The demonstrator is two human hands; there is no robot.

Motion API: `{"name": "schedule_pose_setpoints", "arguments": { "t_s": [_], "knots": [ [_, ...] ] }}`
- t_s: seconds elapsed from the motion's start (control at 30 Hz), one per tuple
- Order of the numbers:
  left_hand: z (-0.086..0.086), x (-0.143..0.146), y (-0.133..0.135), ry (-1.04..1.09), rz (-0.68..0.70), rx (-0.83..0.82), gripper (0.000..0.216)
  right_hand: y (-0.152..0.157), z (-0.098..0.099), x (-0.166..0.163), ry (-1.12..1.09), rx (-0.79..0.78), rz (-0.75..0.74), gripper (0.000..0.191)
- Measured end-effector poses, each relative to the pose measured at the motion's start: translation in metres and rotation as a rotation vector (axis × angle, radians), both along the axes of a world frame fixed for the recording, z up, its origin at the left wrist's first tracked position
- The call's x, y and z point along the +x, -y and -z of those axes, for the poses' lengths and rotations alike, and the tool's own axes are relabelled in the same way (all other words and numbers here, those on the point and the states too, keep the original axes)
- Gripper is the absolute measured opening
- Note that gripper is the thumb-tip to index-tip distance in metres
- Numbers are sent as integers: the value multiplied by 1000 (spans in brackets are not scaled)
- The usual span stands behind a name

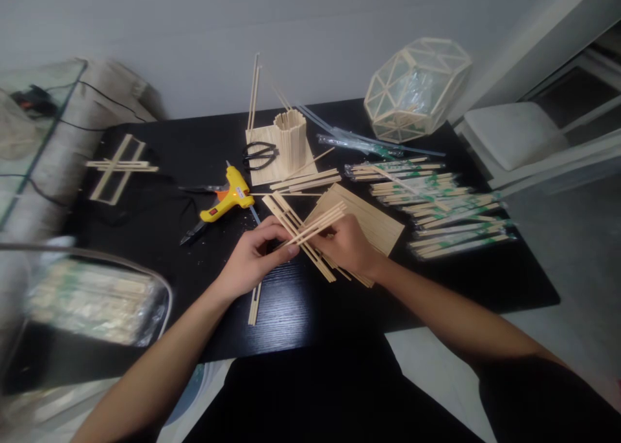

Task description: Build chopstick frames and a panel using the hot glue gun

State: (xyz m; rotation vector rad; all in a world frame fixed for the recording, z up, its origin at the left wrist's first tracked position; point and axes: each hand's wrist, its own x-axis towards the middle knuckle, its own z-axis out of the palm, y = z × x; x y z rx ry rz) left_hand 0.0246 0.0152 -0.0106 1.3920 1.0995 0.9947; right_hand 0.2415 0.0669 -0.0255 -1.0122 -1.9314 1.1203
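A crossed frame of wooden sticks (321, 225) is held up above the dark table, its two slatted strips overlapping in an X. My left hand (257, 252) pinches it between thumb and fingers at the left end of one strip. My right hand (353, 244) is closed on its right side, with some fingertips hidden behind the sticks. Behind my right hand lies a flat panel of sticks (376, 226). A yellow hot glue gun (235, 192) lies beyond my left hand. Below that hand, a short stick piece (254, 307) rests on the table.
A stick-built cup (292, 139) stands on a square stick base at the back, near black-handled scissors (261, 156). Bagged stick bundles (446, 200) cover the right side. A polyhedron frame (412, 94) stands back right, another crossed stick frame (118, 168) at left. Pliers (193, 232) lie by the glue gun.
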Motion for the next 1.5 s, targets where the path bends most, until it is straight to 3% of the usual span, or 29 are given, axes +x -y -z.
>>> {"name": "schedule_pose_setpoints", "arguments": {
  "t_s": [0.23, 0.8, 1.23, 1.5],
  "knots": [
    [1, 0, -1, -10, -1, -8, 18, 0, 0, -2, 1, 6, 10, 38],
    [4, 2, -1, 27, -2, -28, 18, 2, 4, -2, 5, 25, -3, 31],
    [5, 2, -2, 140, -9, -182, 22, 3, 4, -2, 24, 97, -34, 35],
    [7, -1, -1, 69, -23, -221, 29, 3, 4, -1, 62, 143, -52, 35]
  ]
}}
